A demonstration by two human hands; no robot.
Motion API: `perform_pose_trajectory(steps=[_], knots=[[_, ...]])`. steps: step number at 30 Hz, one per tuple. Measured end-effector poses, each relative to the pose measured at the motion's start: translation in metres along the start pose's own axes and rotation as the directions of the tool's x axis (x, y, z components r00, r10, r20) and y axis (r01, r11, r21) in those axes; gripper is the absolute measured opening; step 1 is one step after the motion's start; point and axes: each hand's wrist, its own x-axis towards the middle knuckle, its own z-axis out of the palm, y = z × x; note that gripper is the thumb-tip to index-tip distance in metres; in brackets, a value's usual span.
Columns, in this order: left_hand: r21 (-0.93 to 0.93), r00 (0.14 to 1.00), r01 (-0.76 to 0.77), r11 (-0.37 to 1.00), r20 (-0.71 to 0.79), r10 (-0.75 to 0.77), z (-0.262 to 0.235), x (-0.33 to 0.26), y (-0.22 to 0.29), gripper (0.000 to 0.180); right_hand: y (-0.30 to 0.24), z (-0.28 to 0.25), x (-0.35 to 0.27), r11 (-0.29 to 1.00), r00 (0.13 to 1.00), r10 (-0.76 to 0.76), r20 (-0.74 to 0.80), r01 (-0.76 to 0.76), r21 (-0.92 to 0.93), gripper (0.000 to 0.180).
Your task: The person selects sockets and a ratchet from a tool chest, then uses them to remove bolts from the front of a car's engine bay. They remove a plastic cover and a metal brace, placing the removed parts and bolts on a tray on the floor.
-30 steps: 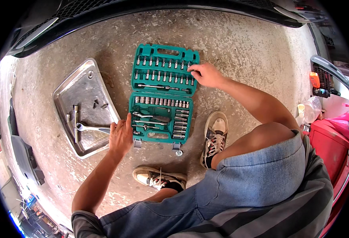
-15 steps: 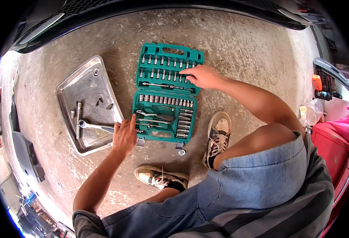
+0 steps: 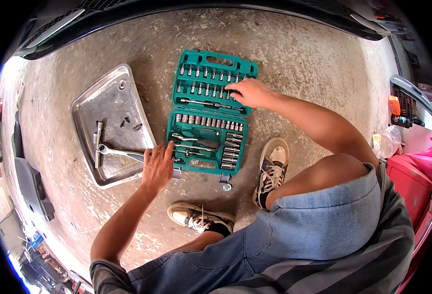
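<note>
A green socket-set case (image 3: 175, 103) lies unfolded on the concrete floor in front of me. Its far half carries two rows of bit sockets (image 3: 206, 73) and extension bars; in the near half are sockets, a ratchet and drivers. My right hand (image 3: 249, 93) is over the right end of the second bit-socket row, forefinger stretched out and thumb apart. My left hand (image 3: 158, 167) is closed around the handle end of a chrome ratchet wrench (image 3: 120, 152), its forefinger reaching to the case's left edge. The fingers partly hide that handle.
Under the ratchet wrench is a metal tray (image 3: 127, 81) with a steel bar tool (image 3: 98, 144) and small dark pieces (image 3: 127, 119). A round metal piece (image 3: 227, 187) lies by the case's latch. A car bumper (image 3: 201, 6) spans the far side; a red cabinet (image 3: 407, 179) stands right.
The whole view has shifted slightly, the case and tray appearing a little higher and further right. Both hands keep nearly the same places against the case.
</note>
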Motion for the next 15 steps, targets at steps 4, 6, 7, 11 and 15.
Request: perform_pose_trajectory(steps=[4, 6, 7, 11, 15], knots=[[-0.007, 1.0, 0.009, 1.0, 0.019, -0.009, -0.003, 0.001, 0.001, 0.067, -0.001, -0.002, 0.0, 0.999, 0.999, -0.033, 0.02, 0.033, -0.036, 0.031], [-0.001, 1.0, 0.011, 1.0, 0.022, -0.011, -0.001, 0.0, 0.0, 0.067, -0.012, -0.011, 0.004, 0.999, 0.996, -0.005, 0.084, 0.009, -0.049, 0.031], [0.001, 1.0, 0.013, 1.0, 0.024, -0.013, -0.001, -0.001, -0.001, 0.067, -0.017, -0.017, 0.007, 0.999, 0.99, 0.029, 0.14, -0.022, -0.05, 0.03], [-0.016, 1.0, 0.013, 1.0, 0.02, -0.013, -0.002, 0.0, 0.0, 0.069, -0.016, -0.016, 0.009, 0.997, 0.982, 0.07, 0.177, -0.068, -0.021, 0.029], [-0.016, 0.999, 0.027, 1.0, 0.025, -0.027, -0.001, -0.002, 0.002, 0.071, -0.016, -0.015, 0.009, 0.998, 0.983, 0.049, 0.175, -0.053, 0.019, 0.026]])
